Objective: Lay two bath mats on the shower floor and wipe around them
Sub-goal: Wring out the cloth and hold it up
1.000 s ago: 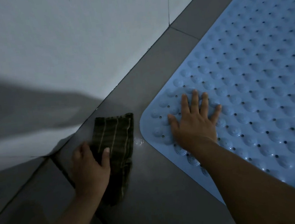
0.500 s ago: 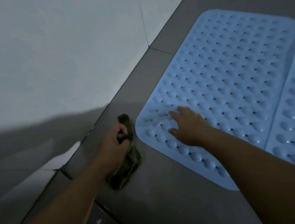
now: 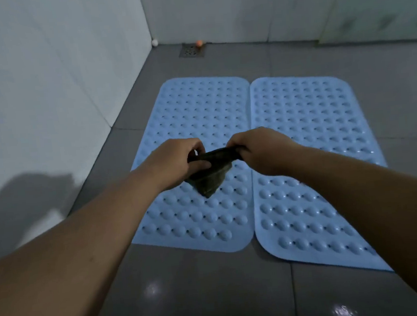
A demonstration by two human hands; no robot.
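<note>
Both hands, left hand (image 3: 175,160) and right hand (image 3: 262,150), grip dark cloth (image 3: 211,172).

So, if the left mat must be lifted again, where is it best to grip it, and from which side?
Probably the near right corner of the left mat, coming from the near side. That rounded corner lies free on bare floor, while the long right edge sits tight against the right mat and the left edge is close to the wall. Both hands now hold the cloth.
</note>
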